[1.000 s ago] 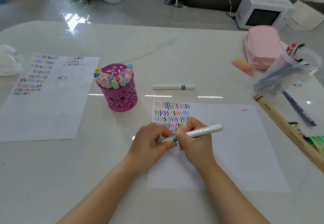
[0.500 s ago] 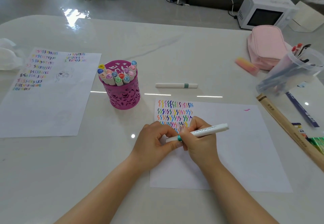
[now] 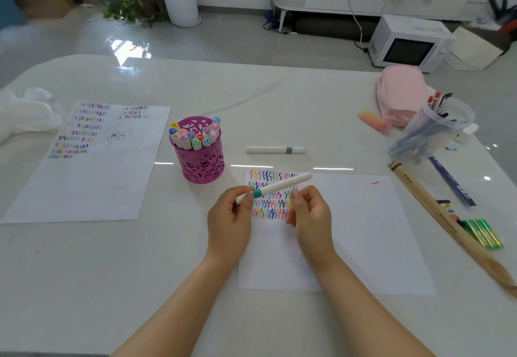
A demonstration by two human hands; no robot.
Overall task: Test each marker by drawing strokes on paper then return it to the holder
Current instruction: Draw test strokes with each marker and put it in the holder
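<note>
My left hand (image 3: 229, 222) pinches a white marker with a teal band (image 3: 279, 186) near the band, and the marker's long end slants up to the right over the paper. My right hand (image 3: 310, 214) hovers just right of the marker with its fingers loosely curled, holding nothing. Under both hands lies a white sheet (image 3: 349, 230) with rows of coloured squiggles at its top left. The pink cut-out holder (image 3: 202, 161), with several markers in it, stands to the left of the sheet. A second white marker (image 3: 275, 150) lies on the table behind the sheet.
Another squiggle-covered sheet (image 3: 92, 174) lies at the left, with a white crumpled bag (image 3: 25, 113) beyond it. At the right are a pink pouch (image 3: 400, 96), a pink eraser (image 3: 375, 123), a tipped clear cup of pens (image 3: 436, 130), a long brown packet (image 3: 447, 216) and a green pack (image 3: 484, 233).
My right hand has let go of the marker, which it held before. My left hand now holds it alone, lifted and swung up to the right.
</note>
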